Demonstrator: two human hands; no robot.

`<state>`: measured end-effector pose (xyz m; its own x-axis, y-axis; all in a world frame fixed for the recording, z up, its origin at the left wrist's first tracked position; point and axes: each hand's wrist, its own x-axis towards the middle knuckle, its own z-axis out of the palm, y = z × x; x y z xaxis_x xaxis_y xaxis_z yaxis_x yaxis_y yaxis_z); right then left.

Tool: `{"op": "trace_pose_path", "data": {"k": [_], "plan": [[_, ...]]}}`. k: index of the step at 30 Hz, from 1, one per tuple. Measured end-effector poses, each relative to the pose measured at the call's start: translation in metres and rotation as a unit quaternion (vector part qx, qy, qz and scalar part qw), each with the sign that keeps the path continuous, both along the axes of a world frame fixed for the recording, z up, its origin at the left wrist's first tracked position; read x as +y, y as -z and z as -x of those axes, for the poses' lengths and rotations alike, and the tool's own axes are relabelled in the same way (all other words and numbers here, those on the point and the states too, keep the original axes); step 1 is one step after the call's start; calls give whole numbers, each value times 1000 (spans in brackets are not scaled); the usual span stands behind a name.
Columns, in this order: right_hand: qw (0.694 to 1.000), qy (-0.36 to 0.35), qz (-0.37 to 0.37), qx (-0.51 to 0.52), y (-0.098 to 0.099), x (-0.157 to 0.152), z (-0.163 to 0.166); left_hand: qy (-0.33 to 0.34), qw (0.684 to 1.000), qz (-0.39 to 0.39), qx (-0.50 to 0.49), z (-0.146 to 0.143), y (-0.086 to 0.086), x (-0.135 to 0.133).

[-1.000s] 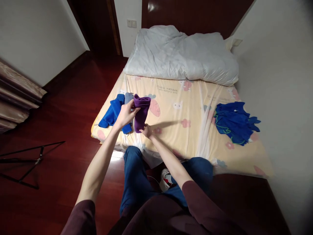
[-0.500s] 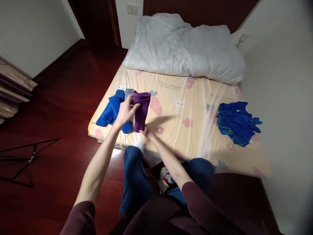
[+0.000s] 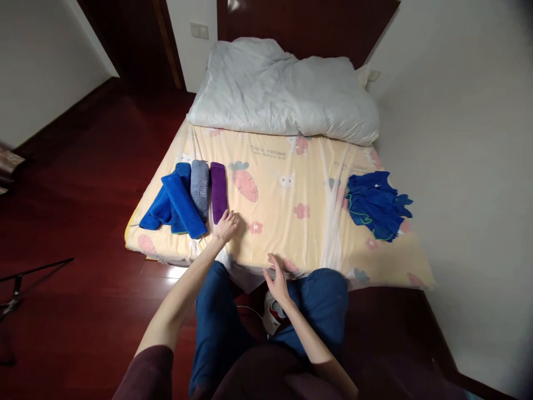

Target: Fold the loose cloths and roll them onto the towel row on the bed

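A folded purple towel [image 3: 217,190] lies flat on the yellow cartoon-print bed sheet [image 3: 291,222], beside a folded grey towel [image 3: 200,186] and folded blue towels [image 3: 177,203]. My left hand [image 3: 227,226] rests open on the sheet just below the purple towel's near end, holding nothing. My right hand [image 3: 277,280] hovers open near the bed's front edge, fingers spread, empty. A crumpled blue cloth pile [image 3: 375,204] lies on the right side of the bed.
A white duvet [image 3: 283,91] is bunched at the head of the bed. White wall runs along the bed's right side. Dark red wooden floor [image 3: 83,222] lies to the left, with a black stand's legs [image 3: 16,283] at the far left.
The purple towel, held up in both hands before, now lies flat beside the grey one. Both hands have let go and drawn back toward me. The camera view shifted right.
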<state>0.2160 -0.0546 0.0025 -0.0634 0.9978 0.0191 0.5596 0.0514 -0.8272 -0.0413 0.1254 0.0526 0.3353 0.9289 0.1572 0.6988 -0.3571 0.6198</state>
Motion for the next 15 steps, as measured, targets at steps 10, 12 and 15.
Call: {"op": "trace_pose_path", "data": {"k": [10,12,15], "plan": [[992,113,3,53,-24,-81,-90,37,935,-15,352,63,6,15],[992,112,-21,60,-33,-74,-100,33,925,-36,378,70,9,14],[984,147,-45,93,-41,-63,-116,40,919,-61,387,51,12,4]]}}
